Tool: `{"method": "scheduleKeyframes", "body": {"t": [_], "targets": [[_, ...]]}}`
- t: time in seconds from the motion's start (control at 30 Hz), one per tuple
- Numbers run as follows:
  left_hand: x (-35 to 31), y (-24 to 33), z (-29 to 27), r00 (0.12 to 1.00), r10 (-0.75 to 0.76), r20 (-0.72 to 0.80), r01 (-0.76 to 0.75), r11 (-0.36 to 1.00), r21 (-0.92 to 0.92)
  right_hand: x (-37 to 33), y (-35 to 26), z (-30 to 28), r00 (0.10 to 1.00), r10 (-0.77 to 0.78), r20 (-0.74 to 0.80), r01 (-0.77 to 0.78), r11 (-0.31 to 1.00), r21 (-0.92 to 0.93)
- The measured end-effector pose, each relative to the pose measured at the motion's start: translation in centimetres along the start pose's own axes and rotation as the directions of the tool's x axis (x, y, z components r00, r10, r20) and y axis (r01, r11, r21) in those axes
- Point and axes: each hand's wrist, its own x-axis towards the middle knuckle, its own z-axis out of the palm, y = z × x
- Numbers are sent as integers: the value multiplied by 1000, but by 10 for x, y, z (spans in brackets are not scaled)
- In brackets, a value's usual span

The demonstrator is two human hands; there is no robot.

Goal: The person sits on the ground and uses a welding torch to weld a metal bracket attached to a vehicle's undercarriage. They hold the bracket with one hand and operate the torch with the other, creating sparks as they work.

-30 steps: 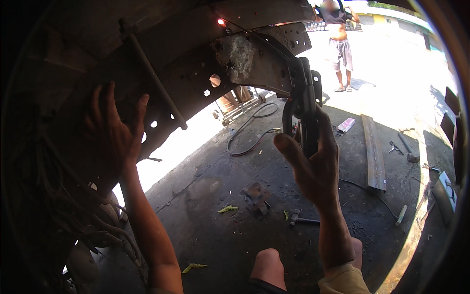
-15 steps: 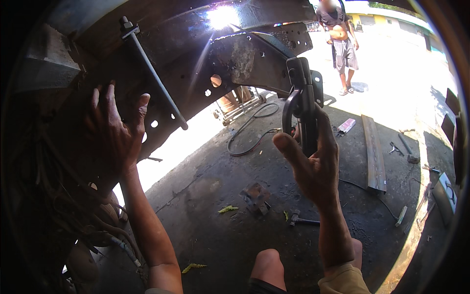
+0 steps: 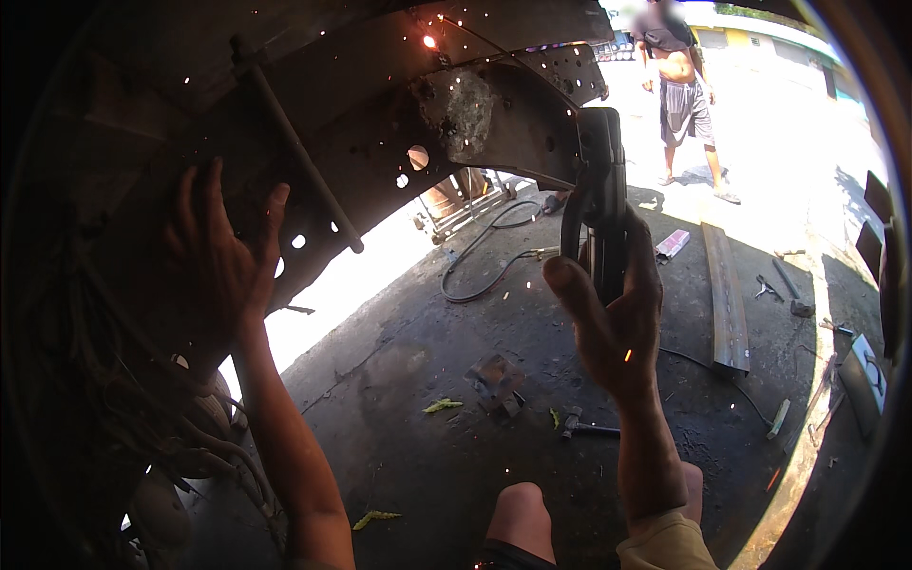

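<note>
My right hand [image 3: 622, 328] is wrapped round a black welding electrode holder [image 3: 600, 171], held upright. From its top a thin welding rod [image 3: 518, 62] slants up and left. The rod's tip is a little above a glowing orange spot [image 3: 429, 42] on the dark steel beam [image 3: 366, 119], and the two look apart. Sparks scatter around it. My left hand [image 3: 228, 252] is raised with fingers spread, near or against the beam's shadowed side; contact cannot be made out. Beside it, a long threaded bolt [image 3: 304, 157] slants across the beam.
Hoses and cables [image 3: 214, 446] hang at the left. On the floor lie a hammer [image 3: 589, 427], a bent metal piece [image 3: 497, 385], a long steel strip [image 3: 724, 299], a pink box [image 3: 673, 245] and a looped cable [image 3: 465, 275]. Another person [image 3: 679, 95] stands at the far right.
The bright white arc has gone out, leaving an orange glow and flying sparks. My right hand has shifted slightly right with the electrode holder. The other person has come nearer.
</note>
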Motion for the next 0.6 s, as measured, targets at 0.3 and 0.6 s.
{"method": "scheduleKeyframes", "body": {"t": [0.3,0.6], "targets": [[-1,-2,-1,1000,-9,15,9,1000,0,5,0,1,998,-48,28,50,996,-73],[1,-3,-1,1000,-3,11,3,1000,-10,6,-6,0,997,33,72,-31,999,-30]]}}
